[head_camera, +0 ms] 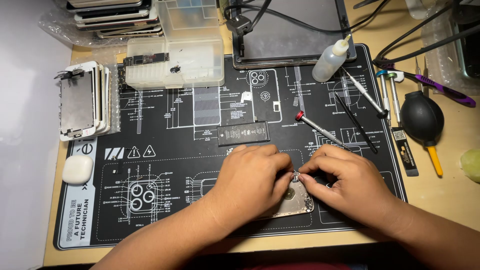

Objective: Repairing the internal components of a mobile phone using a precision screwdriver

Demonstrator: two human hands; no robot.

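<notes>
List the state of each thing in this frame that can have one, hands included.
Left hand: resting on the phone housing, fingertips pinching at its top edge.
Right hand: fingertips meeting the left's there.
Phone housing: opened, flat on the mat.
Battery: out, lying loose.
Squeeze bottle: upright, capped.
Red-capped screwdriver: lying unused.
Plastic parts box: closed.

Battery (243, 133) on mat (175, 125) (screwdriver (320, 129) right of it).

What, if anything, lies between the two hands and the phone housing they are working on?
Nothing visible does. The left hand rests on the phone housing and covers most of it, and the right hand meets it at the housing's top corner. The screwdriver and battery lie further up the mat.
</notes>
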